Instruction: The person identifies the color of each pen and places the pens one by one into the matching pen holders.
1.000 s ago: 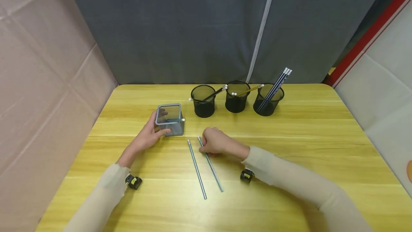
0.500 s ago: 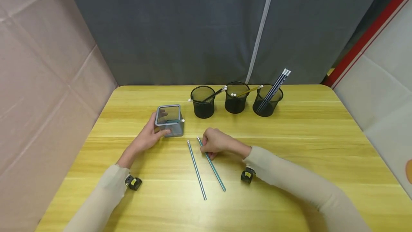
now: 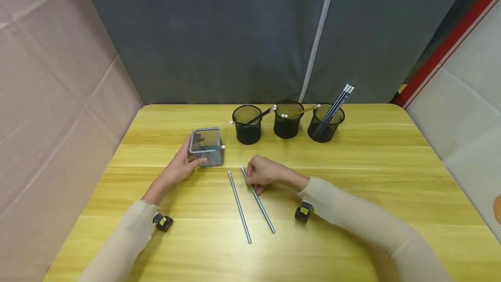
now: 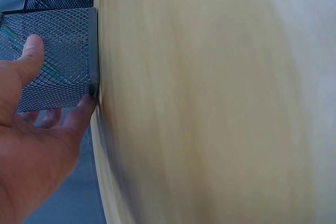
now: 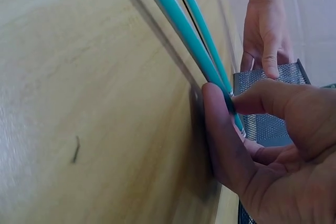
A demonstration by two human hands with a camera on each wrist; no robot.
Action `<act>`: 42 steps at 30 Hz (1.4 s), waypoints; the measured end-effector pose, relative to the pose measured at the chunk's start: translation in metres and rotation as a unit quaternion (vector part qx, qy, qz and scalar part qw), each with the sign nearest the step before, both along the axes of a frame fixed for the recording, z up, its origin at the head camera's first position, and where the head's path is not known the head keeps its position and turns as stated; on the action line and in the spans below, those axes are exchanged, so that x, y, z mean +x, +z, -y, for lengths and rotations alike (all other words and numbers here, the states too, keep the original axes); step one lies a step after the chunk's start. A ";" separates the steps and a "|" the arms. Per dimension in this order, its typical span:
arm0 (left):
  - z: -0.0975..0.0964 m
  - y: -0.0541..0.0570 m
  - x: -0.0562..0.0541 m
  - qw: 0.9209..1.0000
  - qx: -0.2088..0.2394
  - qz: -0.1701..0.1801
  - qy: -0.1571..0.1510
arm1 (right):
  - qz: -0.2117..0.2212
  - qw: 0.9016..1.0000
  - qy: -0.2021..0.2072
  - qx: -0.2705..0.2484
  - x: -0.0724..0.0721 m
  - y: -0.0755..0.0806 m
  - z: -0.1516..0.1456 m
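Note:
My left hand [image 3: 179, 165] holds a grey square mesh pencil cup [image 3: 213, 158] around its side, thumb in front and fingers behind. One teal pencil [image 3: 211, 147] leans inside it, its white eraser end over the rim. In the left wrist view, the thumb lies against the mesh wall [image 4: 63, 45]. To the right, my right hand [image 3: 267, 172] pinches a teal pencil [image 3: 263, 209] between thumb and finger near its eraser end. That pinch shows closely on the pencil [image 5: 181, 24] in the right wrist view. A second teal pencil [image 3: 239, 208] lies on the table beside it.
Behind the hands stand three round black mesh cups: the left one [image 3: 248, 135] with dark pencils, the middle one [image 3: 285, 129] with yellow pencils, the right one [image 3: 322, 133] with dark striped pencils. A grey curtain [image 3: 219, 38] hangs behind the wooden table [image 3: 352, 177].
My right hand has shifted slightly to the right, and the lower end of its pencil has swung a little right. The left hand and the grey cup stay in place.

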State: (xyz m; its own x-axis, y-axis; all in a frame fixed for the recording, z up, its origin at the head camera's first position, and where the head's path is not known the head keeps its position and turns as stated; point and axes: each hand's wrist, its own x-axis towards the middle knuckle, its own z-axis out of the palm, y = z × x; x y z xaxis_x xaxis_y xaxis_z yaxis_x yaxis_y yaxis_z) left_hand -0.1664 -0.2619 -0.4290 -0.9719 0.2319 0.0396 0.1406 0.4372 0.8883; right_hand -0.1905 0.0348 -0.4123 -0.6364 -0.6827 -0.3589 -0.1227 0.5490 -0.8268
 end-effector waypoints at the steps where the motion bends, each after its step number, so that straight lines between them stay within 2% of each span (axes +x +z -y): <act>1: 0.000 0.000 0.000 1.000 0.000 0.000 0.000 | 0.007 1.000 0.000 -0.004 0.000 0.000 -0.001; 9: 0.001 -0.002 -0.001 1.000 0.002 -0.002 0.000 | 0.051 0.998 -0.015 -0.041 -0.003 0.005 -0.006; 18: 0.000 0.000 0.000 1.000 0.000 0.001 0.002 | 0.073 0.994 -0.010 -0.084 -0.010 0.009 -0.014; 31: -0.001 0.001 0.000 1.000 0.006 -0.004 0.005 | 0.032 0.993 -0.014 -0.117 -0.016 0.020 -0.024; 42: -0.002 0.002 0.001 1.000 0.014 0.000 0.005 | 0.047 0.980 -0.050 -0.186 -0.020 0.024 -0.026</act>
State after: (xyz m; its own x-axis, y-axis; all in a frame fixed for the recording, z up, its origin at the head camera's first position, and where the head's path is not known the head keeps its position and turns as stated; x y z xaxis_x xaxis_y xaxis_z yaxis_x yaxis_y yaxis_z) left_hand -0.1657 -0.2598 -0.4266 -0.9741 0.2213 0.0457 0.1363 0.4141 0.9000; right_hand -0.2106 0.0610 -0.3884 -0.6831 -0.7131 -0.1577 0.0026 0.2136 -0.9769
